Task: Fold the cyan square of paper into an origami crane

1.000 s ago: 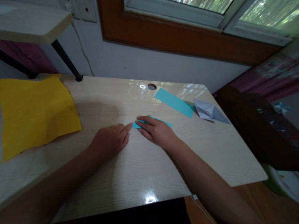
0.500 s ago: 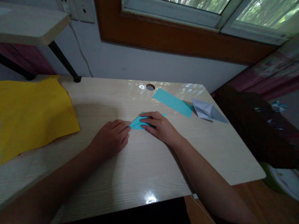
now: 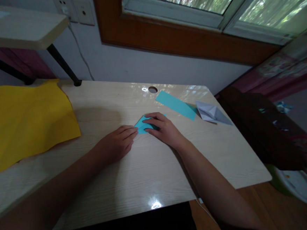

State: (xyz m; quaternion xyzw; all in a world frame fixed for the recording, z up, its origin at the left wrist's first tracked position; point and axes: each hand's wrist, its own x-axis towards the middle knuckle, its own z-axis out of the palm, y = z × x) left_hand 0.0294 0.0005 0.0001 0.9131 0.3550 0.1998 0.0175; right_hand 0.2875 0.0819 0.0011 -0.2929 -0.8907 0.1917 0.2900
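Observation:
A small folded piece of light-blue paper [image 3: 141,125] lies on the desk between my hands. My left hand [image 3: 120,141] has its fingers closed together, their tips gripping the paper's left corner. Over the paper's right part rests my right hand [image 3: 163,129], fingers curved and pressing it down, hiding much of it. Beyond my right hand lies a flat light-blue paper strip [image 3: 176,104]. A folded white paper piece [image 3: 211,111], shaped like a boat, sits at the strip's right end.
The pale wood desk [image 3: 147,171] has a round cable hole [image 3: 153,89] near its back edge. A yellow sheet [image 3: 34,119] lies at the left, by a raised shelf [image 3: 26,31] on black legs. A white basin [image 3: 300,185] stands on the floor at right.
My left fingers have shifted slightly right along the folded paper's left corner. My right hand stays on the paper, and the camera view has moved a little.

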